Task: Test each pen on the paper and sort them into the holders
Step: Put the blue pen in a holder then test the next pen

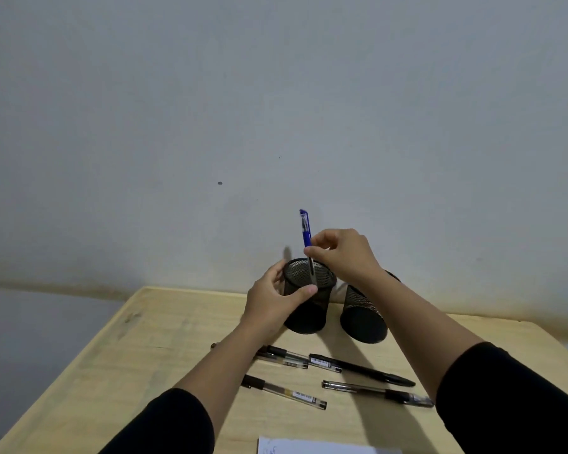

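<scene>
Two black mesh holders stand at the far edge of the wooden table (pixel 138 348). My left hand (pixel 273 304) grips the left holder (pixel 309 309) by its side. My right hand (pixel 343 255) pinches a blue-capped pen (pixel 305 235) held nearly upright, its lower end inside the left holder's mouth. The right holder (pixel 363 322) stands just beside it, partly hidden behind my right wrist. Several pens lie on the table nearer to me, among them a clear pen (pixel 284 392), a black pen (pixel 361 369) and a clear pen with a dark grip (pixel 377 393). A white paper (pixel 325 447) with scribbles shows at the bottom edge.
A plain grey wall rises right behind the holders. The table's left edge runs diagonally toward me, with floor beyond it. Another clear pen (pixel 282 357) lies partly under my left forearm.
</scene>
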### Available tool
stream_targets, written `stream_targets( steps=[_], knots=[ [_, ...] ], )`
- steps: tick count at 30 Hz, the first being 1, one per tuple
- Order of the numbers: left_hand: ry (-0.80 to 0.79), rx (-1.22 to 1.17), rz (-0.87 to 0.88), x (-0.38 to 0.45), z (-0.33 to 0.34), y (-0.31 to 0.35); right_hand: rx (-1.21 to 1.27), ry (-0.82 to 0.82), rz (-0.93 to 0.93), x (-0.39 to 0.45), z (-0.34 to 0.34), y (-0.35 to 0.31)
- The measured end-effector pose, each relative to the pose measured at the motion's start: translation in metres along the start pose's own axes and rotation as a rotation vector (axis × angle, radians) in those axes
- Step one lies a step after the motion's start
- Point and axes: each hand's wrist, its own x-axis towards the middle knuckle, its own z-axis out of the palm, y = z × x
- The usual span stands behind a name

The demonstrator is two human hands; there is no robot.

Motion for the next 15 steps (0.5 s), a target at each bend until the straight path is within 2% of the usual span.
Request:
stream_targets(
  steps=[4,9,12,15],
  knots=[
    [-0.002,-0.047,-0.004,0.001,-0.001,-0.002,-0.140,-0.119,0.003,0.000,0.016,0.010],
    [0.012,-0.012,-0.005,-0.001,0.000,0.000,-0.147,-0.167,0.018,-0.001,0.021,0.012],
    [0.018,-0.022,-0.044,-0.007,-0.004,0.008,-0.174,-0.124,-0.005,-0.006,0.020,0.008],
    [0.058,0.069,-0.084,-0.016,-0.015,0.015,-0.107,0.036,-0.025,-0.020,0.017,0.000]
  ],
)
